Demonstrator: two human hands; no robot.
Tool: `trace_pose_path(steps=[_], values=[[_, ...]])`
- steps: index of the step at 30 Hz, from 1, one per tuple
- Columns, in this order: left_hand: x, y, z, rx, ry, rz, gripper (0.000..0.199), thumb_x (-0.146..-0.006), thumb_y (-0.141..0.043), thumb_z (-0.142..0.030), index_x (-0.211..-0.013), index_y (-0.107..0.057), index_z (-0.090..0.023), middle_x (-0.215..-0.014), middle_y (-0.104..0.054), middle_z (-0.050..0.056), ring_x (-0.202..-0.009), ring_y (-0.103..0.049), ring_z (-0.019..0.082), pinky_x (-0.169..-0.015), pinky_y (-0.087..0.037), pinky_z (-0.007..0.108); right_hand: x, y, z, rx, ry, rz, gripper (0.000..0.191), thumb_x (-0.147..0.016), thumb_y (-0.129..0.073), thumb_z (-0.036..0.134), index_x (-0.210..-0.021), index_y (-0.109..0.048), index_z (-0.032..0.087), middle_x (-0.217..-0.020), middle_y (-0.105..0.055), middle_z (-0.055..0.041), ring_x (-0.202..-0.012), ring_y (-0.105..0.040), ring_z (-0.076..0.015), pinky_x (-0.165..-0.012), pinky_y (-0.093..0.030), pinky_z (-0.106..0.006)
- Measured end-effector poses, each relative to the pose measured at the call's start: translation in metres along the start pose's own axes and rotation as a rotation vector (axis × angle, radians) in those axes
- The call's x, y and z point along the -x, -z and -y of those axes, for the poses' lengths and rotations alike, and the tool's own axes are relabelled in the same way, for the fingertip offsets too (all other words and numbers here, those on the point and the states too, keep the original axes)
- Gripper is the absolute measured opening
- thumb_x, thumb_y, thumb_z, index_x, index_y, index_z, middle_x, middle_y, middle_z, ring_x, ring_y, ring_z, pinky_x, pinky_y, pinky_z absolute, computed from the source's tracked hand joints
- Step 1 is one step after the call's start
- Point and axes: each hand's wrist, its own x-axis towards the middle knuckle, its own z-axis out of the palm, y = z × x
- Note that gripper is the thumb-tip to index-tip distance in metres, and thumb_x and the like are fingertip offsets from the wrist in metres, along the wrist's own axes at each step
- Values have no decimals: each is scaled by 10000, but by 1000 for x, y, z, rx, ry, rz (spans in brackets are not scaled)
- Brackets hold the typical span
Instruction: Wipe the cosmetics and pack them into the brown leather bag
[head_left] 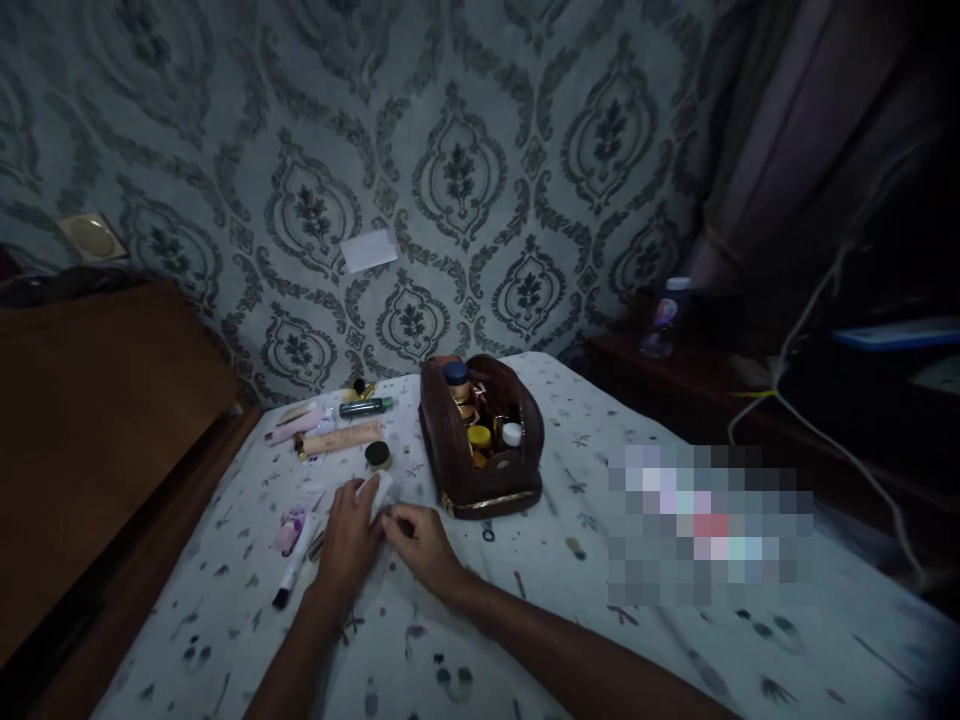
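My left hand (351,530) is closed around a small white container (381,490), whose exact kind is hard to make out. Close against its lower end, my right hand (424,548) has its fingers pinched together; what they grip is hidden. Just beyond the hands stands a small jar with a dark lid (378,455). To the right, an open brown toiletry bag (480,495) holds several bottles and jars, with a blue cap (455,374), a yellow cap (479,437) and a white cap (511,434) showing. Left of my left hand lies a white tube with a black cap (291,570).
Toward the wall lie a peach tube (343,438), a dark green bottle (364,407) and a pink tube (295,428). A purple-and-white item (289,530) rests at the left. A clear bottle (660,325) stands on the dark shelf at right, beside a pale cable (796,335).
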Motion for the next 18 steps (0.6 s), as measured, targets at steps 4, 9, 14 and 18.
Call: trace_pose_path(steps=[4,9,14,18], values=[[0,6,-9,33,38,-34,409,-873,-552,-340,-1243,-566,-169,-1060,-527,106,-1009,-528,287,-876,-498,471,1,1,-11,94,-27,-109,210,-781,-451,162,-962,-557,172,-891,-597,-55,-799,-561,-178,-743,-451,-292],[3,10,-20,117,82,-55,372,-875,-544,-394,-1185,-577,-191,-1020,-527,83,-993,-543,285,-858,-506,466,1,-2,-19,189,-14,-42,399,-707,-479,92,-1082,-593,164,-1030,-629,-107,-971,-584,-229,-899,-458,-362],[4,14,-26,274,228,-25,352,-956,-383,-443,-1131,-578,-208,-997,-529,68,-973,-583,263,-869,-500,465,3,2,-12,241,-5,58,408,-622,-582,137,-1026,-628,178,-937,-656,-57,-834,-605,-210,-789,-488,-309],[5,11,-31,348,250,-31,353,-971,-332,-431,-1112,-567,-209,-1010,-555,70,-986,-596,257,-888,-496,470,5,2,-10,288,-56,55,471,-622,-601,145,-1090,-583,193,-1046,-671,-66,-941,-613,-226,-852,-469,-315]])
